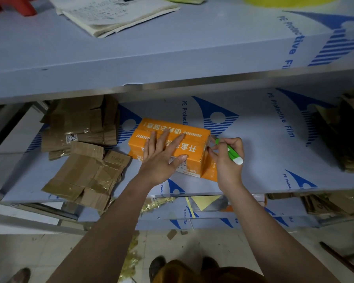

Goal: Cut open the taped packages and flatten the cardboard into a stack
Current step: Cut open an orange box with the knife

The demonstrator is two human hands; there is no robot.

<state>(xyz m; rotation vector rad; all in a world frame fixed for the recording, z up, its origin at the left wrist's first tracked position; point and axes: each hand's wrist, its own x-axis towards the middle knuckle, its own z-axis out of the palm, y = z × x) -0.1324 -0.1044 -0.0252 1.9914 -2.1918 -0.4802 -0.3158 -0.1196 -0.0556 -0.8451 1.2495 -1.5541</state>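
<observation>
Now the left hand (161, 158) presses flat, fingers straight, on the orange printed cardboard box (170, 146); the right hand (227, 158) grips a green-and-white utility knife (232, 153) at its right end.

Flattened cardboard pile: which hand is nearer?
Left. The left hand presses the orange box beside the flattened cardboard pile; the right hand holds a cutter beyond the box.

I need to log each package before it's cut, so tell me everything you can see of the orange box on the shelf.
The orange box is a closed rectangular cardboard carton with white printed characters and hatched stripes, and a white label low on its near side. It lies on the blue film-covered shelf. The left hand presses flat on its top, fingers spread. The right hand holds a green-and-white cutter at its right end.
</observation>
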